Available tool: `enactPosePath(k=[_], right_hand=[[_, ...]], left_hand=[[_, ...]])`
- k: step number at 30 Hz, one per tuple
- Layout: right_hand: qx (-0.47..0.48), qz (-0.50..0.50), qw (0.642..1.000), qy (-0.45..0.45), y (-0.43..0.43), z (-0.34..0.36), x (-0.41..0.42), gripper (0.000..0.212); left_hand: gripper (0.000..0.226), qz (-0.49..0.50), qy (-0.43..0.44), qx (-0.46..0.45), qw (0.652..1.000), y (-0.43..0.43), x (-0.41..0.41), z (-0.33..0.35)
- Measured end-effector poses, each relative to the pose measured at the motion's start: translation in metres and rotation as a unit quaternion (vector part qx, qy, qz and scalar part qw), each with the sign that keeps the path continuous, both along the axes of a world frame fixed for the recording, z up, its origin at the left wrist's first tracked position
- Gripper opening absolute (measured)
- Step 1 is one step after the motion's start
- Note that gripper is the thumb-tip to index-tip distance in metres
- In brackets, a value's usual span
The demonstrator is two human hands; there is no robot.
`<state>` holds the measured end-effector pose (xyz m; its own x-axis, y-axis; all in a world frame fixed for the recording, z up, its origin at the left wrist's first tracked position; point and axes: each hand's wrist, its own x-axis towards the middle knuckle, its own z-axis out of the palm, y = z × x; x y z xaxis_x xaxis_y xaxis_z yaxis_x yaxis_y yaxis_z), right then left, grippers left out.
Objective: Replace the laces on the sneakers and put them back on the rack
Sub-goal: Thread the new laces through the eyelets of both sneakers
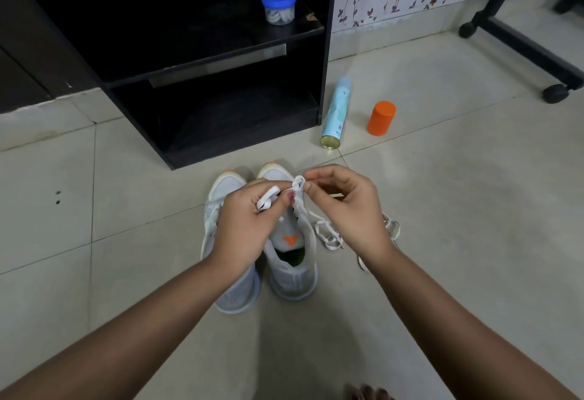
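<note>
Left hand (243, 225): grips bundled lace (267, 198).
Right hand (344, 206): pinches its end.
Done: loose laces (328, 235) on floor (458, 210) — likely removed.
Remaining: thread 2 sneakers (292, 273), return to rack (221, 134).

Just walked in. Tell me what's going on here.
A person is working over a pair of white sneakers on the tiled floor in front of a black rack. The left hand grips a bunched white lace and the right hand pinches the same lace above the shoes. A second lace lies loose on the floor beside them. Neither shoe is on the rack.
</note>
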<state>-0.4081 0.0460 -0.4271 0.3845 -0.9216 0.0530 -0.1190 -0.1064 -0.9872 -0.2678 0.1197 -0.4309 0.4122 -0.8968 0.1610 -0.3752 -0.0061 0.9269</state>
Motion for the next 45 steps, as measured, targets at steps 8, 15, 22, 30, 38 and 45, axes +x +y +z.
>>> enactPosePath(k=[8, 15, 22, 30, 38, 45], right_hand=[[0.109, 0.022, 0.993, -0.039, -0.001, 0.006, 0.002, 0.009], [0.110, 0.040, 0.993, -0.033, 0.005, 0.008, 0.012, 0.010], [0.268, 0.107, 0.955, -0.063, 0.007, 0.021, 0.019, 0.016], [0.577, 0.259, 0.721, -0.282, 0.008, -0.001, 0.026, 0.013], [0.535, 0.182, 0.726, -0.391, -0.028, -0.007, -0.008, 0.007], [0.152, 0.095, 0.983, -0.038, -0.012, 0.011, 0.017, 0.017]], left_hand=[[0.041, -0.038, -0.212, -0.002, 0.977, 0.010, 0.007, 0.012], [0.017, 0.012, -0.165, -0.049, 0.985, 0.012, 0.008, 0.019], [0.006, 0.013, -0.112, -0.039, 0.993, 0.016, 0.016, 0.019], [0.025, -0.086, 0.470, 0.111, 0.872, 0.011, 0.025, 0.029], [0.035, 0.312, 0.535, 0.067, 0.782, 0.021, 0.127, 0.003], [0.013, 0.246, 0.184, 0.105, 0.946, 0.019, 0.089, -0.016]])
